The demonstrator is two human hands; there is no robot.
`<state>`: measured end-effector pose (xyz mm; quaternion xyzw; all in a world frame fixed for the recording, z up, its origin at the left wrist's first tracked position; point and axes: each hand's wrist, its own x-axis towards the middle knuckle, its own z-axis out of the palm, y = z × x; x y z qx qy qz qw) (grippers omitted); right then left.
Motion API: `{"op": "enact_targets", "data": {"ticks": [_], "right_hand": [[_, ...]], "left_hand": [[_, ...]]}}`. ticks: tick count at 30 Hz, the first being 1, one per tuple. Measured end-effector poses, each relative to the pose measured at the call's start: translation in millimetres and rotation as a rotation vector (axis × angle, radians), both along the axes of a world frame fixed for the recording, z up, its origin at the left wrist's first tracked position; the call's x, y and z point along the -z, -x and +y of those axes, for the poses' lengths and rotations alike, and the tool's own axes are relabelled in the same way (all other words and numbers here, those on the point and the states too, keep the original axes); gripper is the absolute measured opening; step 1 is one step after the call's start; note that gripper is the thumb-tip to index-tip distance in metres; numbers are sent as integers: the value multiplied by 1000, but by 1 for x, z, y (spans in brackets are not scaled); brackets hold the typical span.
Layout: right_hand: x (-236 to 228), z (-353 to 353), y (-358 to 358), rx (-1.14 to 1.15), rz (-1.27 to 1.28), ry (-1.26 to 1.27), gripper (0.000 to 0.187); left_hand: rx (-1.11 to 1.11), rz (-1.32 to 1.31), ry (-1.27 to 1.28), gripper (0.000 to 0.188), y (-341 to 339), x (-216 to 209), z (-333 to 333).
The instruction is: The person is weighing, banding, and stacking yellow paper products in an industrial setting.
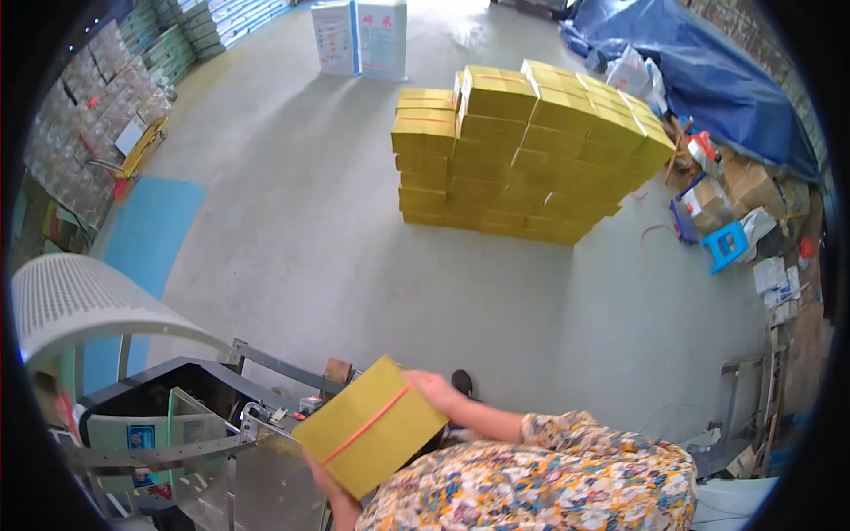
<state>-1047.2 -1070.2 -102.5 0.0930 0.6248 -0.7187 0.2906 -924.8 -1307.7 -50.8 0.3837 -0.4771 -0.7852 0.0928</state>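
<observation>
A yellow block-shaped pack (359, 440) with a red band across its top is held in front of my body, tilted in the view. My right hand (428, 392) grips its far right end, fingers partly hidden behind the edge. At its near left side, my left hand (326, 485) holds the edge, and most of its fingers are out of sight beneath it. The pack is next to a metal machine (276, 473) with clear panels on my left.
A tall stack of similar yellow packs (522, 168) stands on the grey floor ahead. A perforated white curved guard (106, 296) rises at left. At right are a blue stool (725, 246), cartons and a blue tarp (699, 80). White-and-blue printed packages (382, 40) stand farther back.
</observation>
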Motion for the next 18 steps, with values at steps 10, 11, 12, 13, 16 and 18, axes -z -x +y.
{"op": "enact_targets", "data": {"ticks": [10, 11, 12, 13, 16, 18], "right_hand": [[-40, 96, 181, 184, -124, 69, 38], [-36, 89, 198, 187, -125, 66, 38], [-28, 89, 216, 194, -113, 52, 39], [-23, 85, 237, 188, -96, 48, 40], [-11, 71, 303, 156, -83, -35, 40], [-5, 53, 353, 203, -143, 38, 40]], "left_hand": [[141, 85, -82, 36, 207, 19, 69], [116, 69, -157, 36, 224, 25, 63], [156, 43, -195, 37, 249, 10, 71], [151, 45, -201, 37, 270, 8, 73], [198, 56, -62, 40, 338, 16, 55], [209, -19, -21, 41, 393, 15, 36]]}}
